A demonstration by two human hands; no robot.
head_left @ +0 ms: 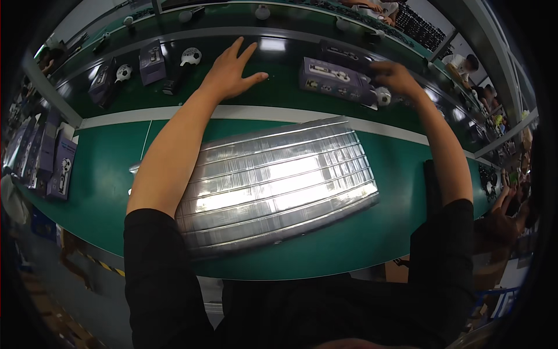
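My left hand (229, 72) is over the dark conveyor belt (273, 75), its fingers spread and nothing in it. My right hand (398, 78) hovers beside the right end of a purple printed box (337, 80), fingers loosely bent and apart, slightly blurred. Just below it lies a device with a black-and-white football-patterned ball head (382, 96), partly hidden. A second, darker box (343, 53) lies behind the purple one. Beneath my forearms, a stack of clear ribbed plastic trays (279, 180) rests at a slant on the green table (325, 241).
Ball-headed devices (190, 56) and upright purple boxes (152, 62) sit on the belt at left. Several purple boxes (61, 168) stand at the table's left end. A white rail (389, 129) separates table and belt. People (462, 67) work beyond.
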